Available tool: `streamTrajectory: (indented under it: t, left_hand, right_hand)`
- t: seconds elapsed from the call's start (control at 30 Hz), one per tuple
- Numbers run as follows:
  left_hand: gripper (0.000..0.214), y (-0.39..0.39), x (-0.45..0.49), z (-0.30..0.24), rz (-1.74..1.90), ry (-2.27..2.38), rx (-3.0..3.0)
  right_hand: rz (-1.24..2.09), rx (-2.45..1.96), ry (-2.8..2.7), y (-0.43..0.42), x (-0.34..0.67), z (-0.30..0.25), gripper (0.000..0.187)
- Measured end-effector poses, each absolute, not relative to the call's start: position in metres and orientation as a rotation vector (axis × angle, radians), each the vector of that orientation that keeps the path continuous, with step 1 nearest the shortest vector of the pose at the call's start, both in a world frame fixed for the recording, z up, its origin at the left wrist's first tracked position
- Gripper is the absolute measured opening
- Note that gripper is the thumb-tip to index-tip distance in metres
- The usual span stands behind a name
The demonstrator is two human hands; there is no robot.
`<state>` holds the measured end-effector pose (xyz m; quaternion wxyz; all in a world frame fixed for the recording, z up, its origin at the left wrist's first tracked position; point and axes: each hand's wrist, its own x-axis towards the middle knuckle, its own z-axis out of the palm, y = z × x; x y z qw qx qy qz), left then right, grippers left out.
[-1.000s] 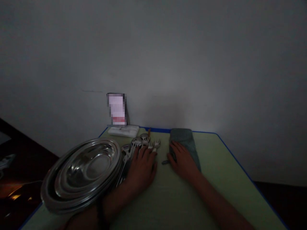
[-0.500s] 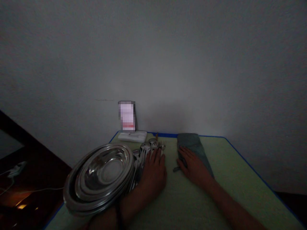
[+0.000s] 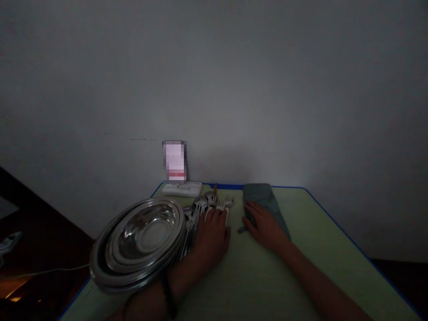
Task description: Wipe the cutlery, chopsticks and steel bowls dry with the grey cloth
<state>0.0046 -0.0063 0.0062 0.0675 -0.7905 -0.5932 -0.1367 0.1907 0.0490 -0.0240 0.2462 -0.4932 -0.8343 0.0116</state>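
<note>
My left hand [image 3: 212, 234] lies over a row of metal cutlery, its fingers loosely extended and bent down over the forks [image 3: 221, 205]. Several spoons [image 3: 201, 203] and forks lie side by side between it and the stacked steel bowls [image 3: 152, 236]. My right hand [image 3: 264, 223] rests on a folded grey-green cloth [image 3: 259, 191], fingers stretched forward and thumb apart. From under its thumb pokes the end of a grey handle [image 3: 242, 229]; the rest of that utensil is hidden by the hand, so its kind cannot be made out.
A phone [image 3: 175, 160] with a blurred screen stands against the wall on a white case-like object [image 3: 182, 189]. The pale green table [image 3: 321, 236] has a blue edge. A white cable [image 3: 56, 269] runs at the left, below table level.
The left fingers have drawn back and closer together, uncovering more of the forks. My right hand has stayed on the cloth. The whole view has shifted slightly.
</note>
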Motion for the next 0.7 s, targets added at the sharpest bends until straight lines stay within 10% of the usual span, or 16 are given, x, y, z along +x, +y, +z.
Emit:
streamTrajectory:
  t: [0.7]
  left_hand:
    - [0.039, -0.0041, 0.0053, 0.0049, -0.413, -1.745, -2.363]
  right_hand:
    - [0.105, -1.358, -2.204, 0.0544, 0.1913, -0.0214, 0.041]
